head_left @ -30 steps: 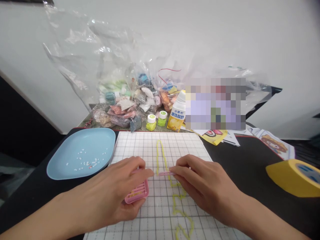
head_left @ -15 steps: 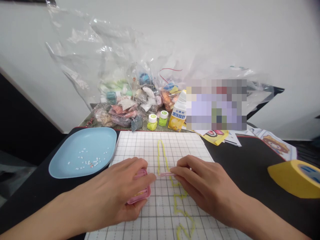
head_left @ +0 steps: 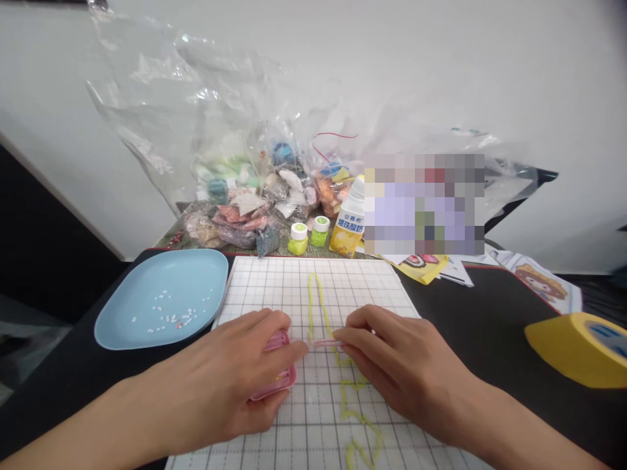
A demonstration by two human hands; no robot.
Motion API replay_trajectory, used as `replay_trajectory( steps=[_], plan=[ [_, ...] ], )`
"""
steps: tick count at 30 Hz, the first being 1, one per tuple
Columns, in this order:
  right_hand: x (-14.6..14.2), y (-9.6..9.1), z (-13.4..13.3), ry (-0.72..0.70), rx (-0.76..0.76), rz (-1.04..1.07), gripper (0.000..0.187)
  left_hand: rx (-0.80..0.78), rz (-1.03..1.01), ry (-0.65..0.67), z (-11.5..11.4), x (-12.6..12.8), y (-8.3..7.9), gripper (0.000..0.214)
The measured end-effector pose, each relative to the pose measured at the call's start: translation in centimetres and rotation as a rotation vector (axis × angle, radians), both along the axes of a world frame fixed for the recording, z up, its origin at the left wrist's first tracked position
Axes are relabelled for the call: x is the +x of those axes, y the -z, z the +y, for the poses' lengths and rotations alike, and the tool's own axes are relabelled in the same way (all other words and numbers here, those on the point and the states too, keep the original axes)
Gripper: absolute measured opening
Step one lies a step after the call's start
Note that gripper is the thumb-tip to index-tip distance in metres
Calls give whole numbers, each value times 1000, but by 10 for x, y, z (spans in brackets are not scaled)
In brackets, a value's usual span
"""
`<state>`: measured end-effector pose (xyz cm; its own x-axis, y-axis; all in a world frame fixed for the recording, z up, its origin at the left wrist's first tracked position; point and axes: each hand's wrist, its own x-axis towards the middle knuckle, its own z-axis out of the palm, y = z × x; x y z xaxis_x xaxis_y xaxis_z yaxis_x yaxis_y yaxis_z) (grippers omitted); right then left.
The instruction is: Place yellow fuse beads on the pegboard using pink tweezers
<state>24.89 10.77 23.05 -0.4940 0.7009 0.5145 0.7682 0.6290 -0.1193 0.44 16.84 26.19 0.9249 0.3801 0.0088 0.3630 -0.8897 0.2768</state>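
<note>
My left hand (head_left: 230, 385) is closed around a small pink ridged tray (head_left: 280, 380) that rests on the white gridded pegboard (head_left: 294, 287). My right hand (head_left: 396, 365) pinches pink tweezers (head_left: 323, 343) whose tips point left and touch a thin outline of yellow beads (head_left: 316, 303) running down the middle of the board. The two hands almost meet at the board's middle.
A blue plate (head_left: 196, 274) with scattered white beads lies at the left. Clear bags of coloured beads (head_left: 255, 202), two small green jars (head_left: 308, 236) and a yellow bottle (head_left: 349, 225) stand behind the board. A yellow tape roll (head_left: 578, 349) and printed sheets (head_left: 533, 281) lie at the right.
My left hand has slid slightly right with the pink tray, closer to the tweezers. My right hand has hardly moved.
</note>
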Motion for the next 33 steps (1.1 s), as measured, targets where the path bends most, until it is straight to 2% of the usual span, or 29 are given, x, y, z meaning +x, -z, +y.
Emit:
replay_trajectory(
  steps=[7, 19, 26, 33],
  plan=[
    [-1, 1, 0, 0, 1, -4, 19, 6, 15, 8, -1, 1, -1, 34],
    [-1, 3, 0, -9, 5, 9, 19, 23, 37, 17, 0, 0, 1, 47],
    [1, 3, 1, 2, 24, 39, 17, 65, 21, 16, -1, 0, 1, 35],
    [1, 3, 1, 11, 31, 34, 19, 55, 15, 10, -1, -2, 2, 41]
  ],
)
